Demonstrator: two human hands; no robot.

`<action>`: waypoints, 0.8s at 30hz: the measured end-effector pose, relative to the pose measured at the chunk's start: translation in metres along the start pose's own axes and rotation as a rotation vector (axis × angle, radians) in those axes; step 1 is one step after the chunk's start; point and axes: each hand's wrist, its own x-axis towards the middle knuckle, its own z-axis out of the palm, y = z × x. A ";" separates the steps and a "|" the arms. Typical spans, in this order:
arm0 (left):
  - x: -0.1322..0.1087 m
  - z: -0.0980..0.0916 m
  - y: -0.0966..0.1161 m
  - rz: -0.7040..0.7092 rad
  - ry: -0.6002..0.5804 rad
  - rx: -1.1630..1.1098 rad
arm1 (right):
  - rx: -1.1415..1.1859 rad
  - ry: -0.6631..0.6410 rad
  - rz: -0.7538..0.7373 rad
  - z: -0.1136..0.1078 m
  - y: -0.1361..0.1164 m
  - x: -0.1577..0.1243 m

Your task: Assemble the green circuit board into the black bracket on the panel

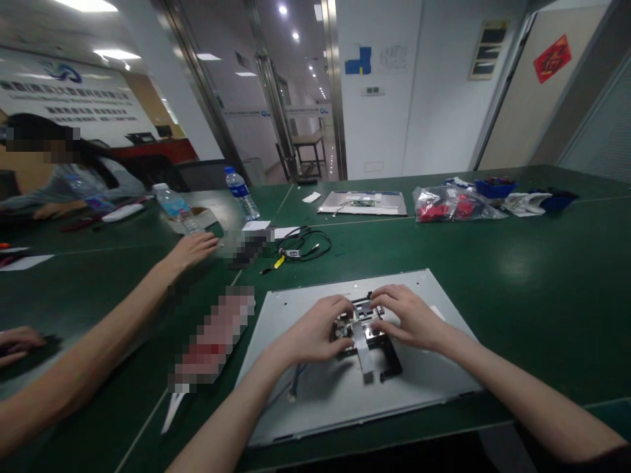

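Observation:
A small metal and black-plastic mechanism (369, 335) rests over a flat pale-grey metal panel (315, 401). A silvery flat strip, like a ribbon cable (363, 358), runs down its front toward me. My left hand (313, 332) grips its left side, thumb low and fingers curled over the top. From the right, my right hand (409, 315) closes on its upper right edge with thumb and fingers. A black frame-like part (392, 361) juts out at its lower right. Thin bluish wires (294, 384) lie on the panel by my left wrist. My fingertips partly hide the mechanism.
Another person's hand (194, 249) reaches in from the left. A reddish packet (217, 335), partly blurred, lies left of the panel. Black cable (308, 246), water bottles (241, 194), a second panel (362, 203) and bagged red items (453, 205) are farther back. Someone sits at far left.

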 end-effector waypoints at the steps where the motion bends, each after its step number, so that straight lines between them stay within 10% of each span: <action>1: -0.004 -0.005 0.001 -0.022 0.017 -0.002 | -0.012 0.006 0.020 -0.004 0.000 -0.005; 9: -0.068 -0.016 0.009 -0.316 0.117 0.195 | -0.051 -0.051 0.242 -0.018 -0.004 -0.084; 18: -0.141 0.035 -0.012 -0.629 0.112 0.498 | -0.240 -0.091 0.444 0.012 -0.006 -0.150; 24: -0.138 0.053 -0.016 -0.561 0.098 0.503 | -0.327 -0.114 0.522 0.001 0.002 -0.165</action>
